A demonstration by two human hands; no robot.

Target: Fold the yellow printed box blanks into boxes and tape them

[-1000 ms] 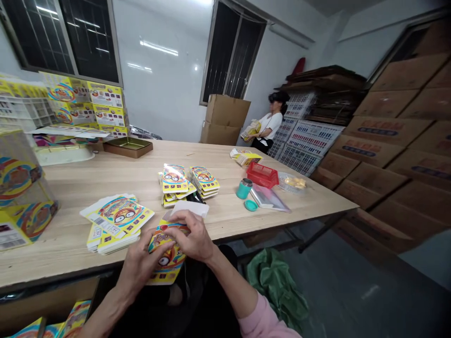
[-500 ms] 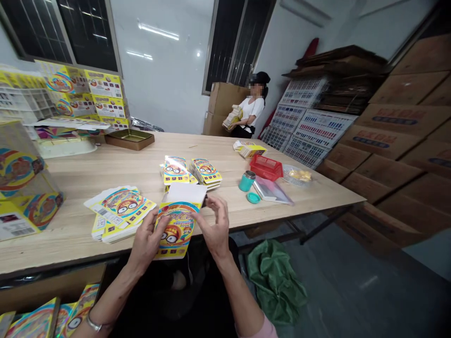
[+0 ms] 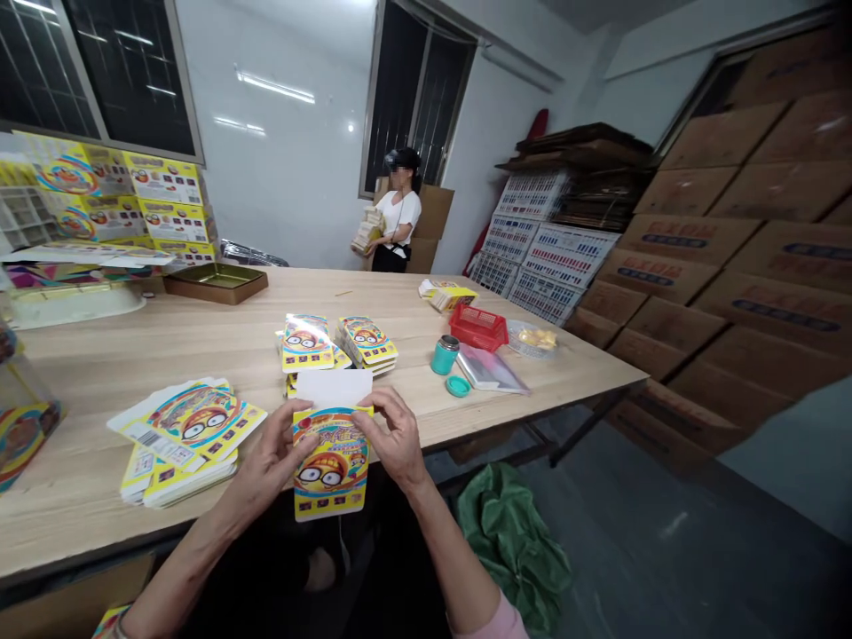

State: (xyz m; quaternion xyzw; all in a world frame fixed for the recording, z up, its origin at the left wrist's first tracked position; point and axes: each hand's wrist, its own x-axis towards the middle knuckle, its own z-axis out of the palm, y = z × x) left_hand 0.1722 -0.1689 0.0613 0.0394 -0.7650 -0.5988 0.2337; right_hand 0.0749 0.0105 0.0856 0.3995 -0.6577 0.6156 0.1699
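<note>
Between my hands, just off the table's front edge, is a yellow printed card box (image 3: 333, 470) with a cartoon face and a white flap raised at its top. My left hand (image 3: 276, 453) grips its left side, thumb on the front. My right hand (image 3: 395, 435) holds the upper right edge, its thumb also on the front; the fingers behind are partly hidden. To the left lies a fanned pile of flat printed cartons (image 3: 200, 435). Beyond the held box sit two small stacks of the same cartons, one left (image 3: 307, 342) and one right (image 3: 367, 342).
On the table (image 3: 466, 417) stand a teal jar (image 3: 445, 355), its lid (image 3: 458, 386), a red basket (image 3: 477, 328), a booklet (image 3: 493, 368) and a brown tray (image 3: 216, 282). A co-worker (image 3: 398, 213) carries a stack behind it. Brown cartons (image 3: 698, 302) are piled right; a green sack (image 3: 512, 532) lies below.
My view has shifted, so the table's things sit further left. My right fingers have moved from the box's flap corner to its upper side edge. The co-worker has moved left.
</note>
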